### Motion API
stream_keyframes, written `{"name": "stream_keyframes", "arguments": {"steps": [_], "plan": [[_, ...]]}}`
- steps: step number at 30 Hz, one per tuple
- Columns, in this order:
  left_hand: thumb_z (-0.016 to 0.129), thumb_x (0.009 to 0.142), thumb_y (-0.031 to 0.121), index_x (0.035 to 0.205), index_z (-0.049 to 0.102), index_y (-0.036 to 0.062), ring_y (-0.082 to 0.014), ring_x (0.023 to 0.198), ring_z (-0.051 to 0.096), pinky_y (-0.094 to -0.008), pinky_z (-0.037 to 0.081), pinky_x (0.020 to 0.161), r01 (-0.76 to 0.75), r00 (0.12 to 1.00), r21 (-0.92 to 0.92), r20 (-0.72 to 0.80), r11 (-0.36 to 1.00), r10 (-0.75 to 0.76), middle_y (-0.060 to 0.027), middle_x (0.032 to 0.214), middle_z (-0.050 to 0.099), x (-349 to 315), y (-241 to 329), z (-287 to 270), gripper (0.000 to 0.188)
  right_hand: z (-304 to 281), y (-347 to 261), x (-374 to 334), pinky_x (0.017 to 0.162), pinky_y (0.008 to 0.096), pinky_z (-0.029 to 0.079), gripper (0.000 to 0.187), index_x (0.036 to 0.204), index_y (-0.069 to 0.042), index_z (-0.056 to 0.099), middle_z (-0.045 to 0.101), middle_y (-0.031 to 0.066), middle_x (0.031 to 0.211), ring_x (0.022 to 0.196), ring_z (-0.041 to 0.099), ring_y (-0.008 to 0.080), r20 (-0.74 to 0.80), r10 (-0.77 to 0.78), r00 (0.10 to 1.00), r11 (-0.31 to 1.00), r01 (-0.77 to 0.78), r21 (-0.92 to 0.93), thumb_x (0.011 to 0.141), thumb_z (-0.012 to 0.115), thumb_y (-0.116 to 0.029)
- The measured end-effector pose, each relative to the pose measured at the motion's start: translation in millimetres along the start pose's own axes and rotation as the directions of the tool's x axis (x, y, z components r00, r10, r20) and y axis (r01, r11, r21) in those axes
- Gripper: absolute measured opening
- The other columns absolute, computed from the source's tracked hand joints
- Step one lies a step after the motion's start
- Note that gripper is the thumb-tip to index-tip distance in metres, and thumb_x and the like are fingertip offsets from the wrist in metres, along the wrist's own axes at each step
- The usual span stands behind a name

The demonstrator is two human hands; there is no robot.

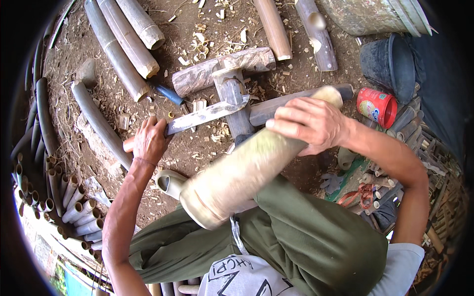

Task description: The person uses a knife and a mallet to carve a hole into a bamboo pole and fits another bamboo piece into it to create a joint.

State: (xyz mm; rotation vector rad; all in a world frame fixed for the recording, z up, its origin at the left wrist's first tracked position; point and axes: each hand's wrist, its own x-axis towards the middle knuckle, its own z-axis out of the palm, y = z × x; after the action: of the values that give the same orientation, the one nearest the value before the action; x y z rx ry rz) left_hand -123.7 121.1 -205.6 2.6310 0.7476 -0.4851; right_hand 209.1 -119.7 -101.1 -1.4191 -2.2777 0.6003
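My left hand (149,141) is closed around the handle of a machete (205,117). Its blade points right, the tip passing over an upright dark bamboo piece (238,121). My right hand (314,123) grips the upper end of a thick, pale bamboo section (242,172). This section is held tilted above my lap, blurred by motion, its lower left end toward my knees. The blade and the pale bamboo are apart. Behind them, a rough log (197,79) lies on the ground, and a dark bamboo length (266,111) stretches behind my right hand.
Several cut bamboo poles (118,44) lie at the far left, with more stacked tubes (79,212) nearer. A red tin (375,107) and a black bucket (390,66) stand at right, below a pale bucket (375,15). Wood chips litter the soil. A shoe (170,183) shows near my legs.
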Motion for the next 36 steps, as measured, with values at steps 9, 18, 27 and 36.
{"name": "stream_keyframes", "arguments": {"steps": [9,18,27,36], "plan": [[0.076,0.078,0.022,0.093,0.063,0.0070,-0.0315,0.094,0.061,-0.0448,0.051,0.080,0.008,1.000,0.063,-0.003,0.998,-0.007,-0.0121,0.095,0.061,11,-1,-6,0.024,5,10,22,0.064,0.0345,0.055,0.062,0.129,-0.012,0.052,0.058,0.0055,0.100,0.079,0.061,0.0204,0.120,-0.179,0.977,0.941,0.205,-0.270,0.072,0.075,-0.022],[0.074,0.084,0.036,0.094,0.061,0.0062,-0.0276,0.079,0.064,-0.0425,0.054,0.070,-0.002,0.994,-0.094,0.107,0.996,0.012,-0.0111,0.088,0.063,23,-2,-13,0.033,-4,20,8,0.069,0.0363,0.055,0.099,0.136,-0.008,0.048,0.058,0.0124,0.109,0.085,0.060,0.0262,0.158,0.226,0.961,0.923,-0.160,-0.350,0.048,0.091,-0.025],[0.049,0.086,0.075,0.077,0.068,0.0015,-0.0127,0.044,0.055,-0.0308,0.046,0.040,0.190,0.981,-0.569,0.139,0.800,-0.134,-0.0043,0.055,0.058,62,-46,-64,0.076,4,-40,-17,0.077,0.0405,0.058,0.101,0.141,-0.012,0.045,0.059,0.0104,0.109,0.089,0.062,0.0289,0.155,0.388,0.909,0.914,-0.400,0.059,0.050,0.088,-0.021],[0.050,0.085,0.076,0.081,0.074,0.0014,-0.0242,0.045,0.053,-0.0443,0.046,0.054,0.036,0.924,-0.188,0.380,0.981,0.039,-0.0108,0.050,0.054,87,-36,-53,0.079,-5,-13,-6,0.093,0.0449,0.054,0.100,0.150,-0.005,0.029,0.054,0.0237,0.130,0.114,0.061,0.0379,-0.213,0.653,0.727,0.756,-0.640,0.135,0.066,0.082,-0.016]]}}
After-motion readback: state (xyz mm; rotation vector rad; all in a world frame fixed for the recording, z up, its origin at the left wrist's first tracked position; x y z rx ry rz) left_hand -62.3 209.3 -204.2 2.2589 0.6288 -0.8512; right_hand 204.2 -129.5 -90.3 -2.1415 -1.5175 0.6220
